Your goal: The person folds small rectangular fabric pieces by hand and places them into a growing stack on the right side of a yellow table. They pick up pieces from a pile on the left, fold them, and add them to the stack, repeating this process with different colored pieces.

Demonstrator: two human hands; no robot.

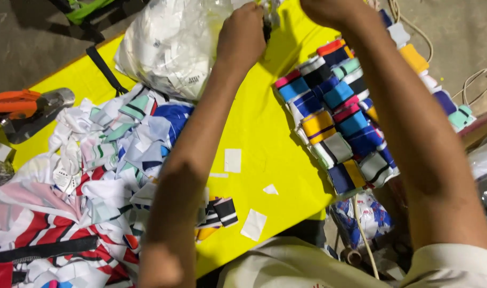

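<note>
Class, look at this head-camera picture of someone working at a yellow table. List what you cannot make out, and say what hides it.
- Right hand: fingers cut off by the top edge, so its grip cannot be judged.
- Left hand: fingertips curl away at the clear plastic bag; what they pinch is hidden.
- Paper tags inside the bag: print too small and blurred.
- Orange tool: cut off by the left edge.
- Fabric pile: partly covered by the left forearm.

Yellow table [265,133]: heap of printed fabric scraps [94,176] at left, rows of folded striped knit pieces [339,117] at right, clear plastic bag of white paper labels [169,45] behind the heap
</note>
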